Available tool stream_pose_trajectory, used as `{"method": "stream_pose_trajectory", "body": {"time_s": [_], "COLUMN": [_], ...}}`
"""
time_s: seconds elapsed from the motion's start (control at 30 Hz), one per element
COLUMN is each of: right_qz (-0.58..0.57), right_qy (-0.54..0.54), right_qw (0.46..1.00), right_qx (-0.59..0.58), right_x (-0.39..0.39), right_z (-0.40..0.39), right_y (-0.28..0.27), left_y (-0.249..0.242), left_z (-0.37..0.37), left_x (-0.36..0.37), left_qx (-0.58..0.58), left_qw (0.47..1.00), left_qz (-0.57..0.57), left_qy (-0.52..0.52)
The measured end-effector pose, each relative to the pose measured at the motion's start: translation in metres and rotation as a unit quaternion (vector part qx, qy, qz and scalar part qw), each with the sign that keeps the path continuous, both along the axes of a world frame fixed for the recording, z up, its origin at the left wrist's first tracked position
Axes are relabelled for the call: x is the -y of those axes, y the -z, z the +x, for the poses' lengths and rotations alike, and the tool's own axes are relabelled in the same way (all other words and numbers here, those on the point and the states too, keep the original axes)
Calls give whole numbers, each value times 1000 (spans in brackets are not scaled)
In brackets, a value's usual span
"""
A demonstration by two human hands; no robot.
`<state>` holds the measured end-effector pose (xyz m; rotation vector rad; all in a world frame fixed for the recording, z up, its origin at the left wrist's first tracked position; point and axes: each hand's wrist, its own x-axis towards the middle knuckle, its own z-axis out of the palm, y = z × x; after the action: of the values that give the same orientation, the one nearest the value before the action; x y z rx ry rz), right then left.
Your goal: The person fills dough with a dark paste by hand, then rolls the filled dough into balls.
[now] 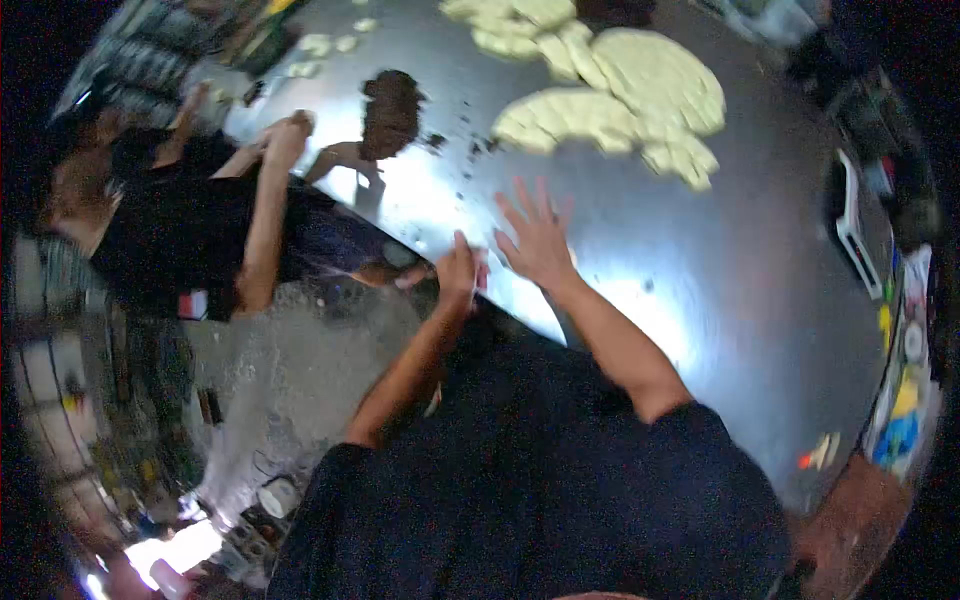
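Observation:
My right hand (538, 240) is stretched over the shiny metal table (770, 270), its fingers spread and nothing in them. By the table's near edge, my left hand (458, 270) is closed, thumb up. A small pinkish-red patch shows beside its fingers, too blurred to name. Beyond my hands lies pale dough in flattened, overlapping pieces: a large rounded sheet (660, 80), a long piece (570, 118) and a smaller lump (685, 160). A dark brown crumbly mass (390, 112) sits farther left, with crumbs scattered toward the dough.
At the left, another person in dark clothes (170, 220) holds their hands (285, 135) over the table edge. Small dough pieces (315, 45) lie at the far left. A white-framed object (855, 230) stands at the right edge, and a small orange-tipped item (808, 460) lies nearer me.

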<state>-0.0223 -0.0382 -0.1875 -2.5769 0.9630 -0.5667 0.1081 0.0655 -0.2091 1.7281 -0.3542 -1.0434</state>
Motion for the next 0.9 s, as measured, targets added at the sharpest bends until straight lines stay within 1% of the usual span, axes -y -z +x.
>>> {"method": "stream_pose_trajectory", "body": {"time_s": [0.03,0.07,0.1,0.13,0.17,0.2,0.23,0.27,0.3,0.33,0.37,0.4,0.43,0.5,0.53,0.57,0.6,0.63,0.67,0.7,0.73,0.77,0.8,0.83,0.87,0.9], "right_qz": [-5,5,31,57,103,149,200,212,221,271,321,392,385,297,322,342,406,462,358,248,153,54,37,19,44,69], "right_qy": [12,-24,-48,-71,-88,-134,-174,-142,-110,-96,-81,-46,-49,-70,-50,-27,-54,-79,-97,-112,-90,-69,-29,12,76,148], "right_qw": [997,999,998,996,990,980,963,965,965,953,938,911,913,948,945,926,872,801,858,904,949,978,988,995,989,976], "right_qx": [79,28,18,7,37,2,-36,-63,-89,-95,-101,-124,-122,-96,31,157,267,373,355,331,262,187,145,102,123,144], "right_x": [3,12,27,41,44,38,25,16,12,14,21,33,46,77,90,98,90,83,87,91,90,87,86,84,75,67], "right_z": [3,0,-13,-26,-44,-63,-85,-100,-111,-123,-134,-136,-128,-106,-84,-55,-32,-22,-28,-37,-60,-90,-122,-159,-199,-233], "right_y": [1,41,58,74,71,40,-3,-23,-35,-39,-40,-38,-39,-45,-54,-69,-117,-173,-196,-212,-227,-235,-233,-228,-216,-201], "left_y": [-7,3,57,67,76,61,45,40,-4,-53,-61,-66,-73,-88,-94,-96,-99,-134,-179,-202,-220,-236,-243,-241,-237,-237], "left_z": [12,34,61,75,89,93,98,97,85,75,73,73,74,82,86,85,84,85,83,85,91,93,95,101,103,95], "left_x": [-14,-34,-64,-89,-113,-141,-168,-191,-194,-194,-201,-208,-208,-192,-180,-166,-150,-128,-114,-115,-119,-132,-153,-180,-204,-218], "left_qx": [-40,13,254,328,398,422,446,571,413,241,245,231,217,243,264,274,276,309,341,347,351,346,340,378,413,415], "left_qw": [999,995,960,936,903,884,864,785,880,942,943,951,958,953,947,957,950,944,936,930,922,930,935,923,906,894], "left_qz": [0,-65,-59,-2,55,77,96,42,100,150,145,148,151,139,132,-3,-135,-89,-41,-86,-132,-109,-90,-64,-37,-53], "left_qy": [-1,71,100,127,153,183,213,238,213,179,170,140,111,117,126,93,58,69,82,90,97,65,31,-27,-82,-162]}}
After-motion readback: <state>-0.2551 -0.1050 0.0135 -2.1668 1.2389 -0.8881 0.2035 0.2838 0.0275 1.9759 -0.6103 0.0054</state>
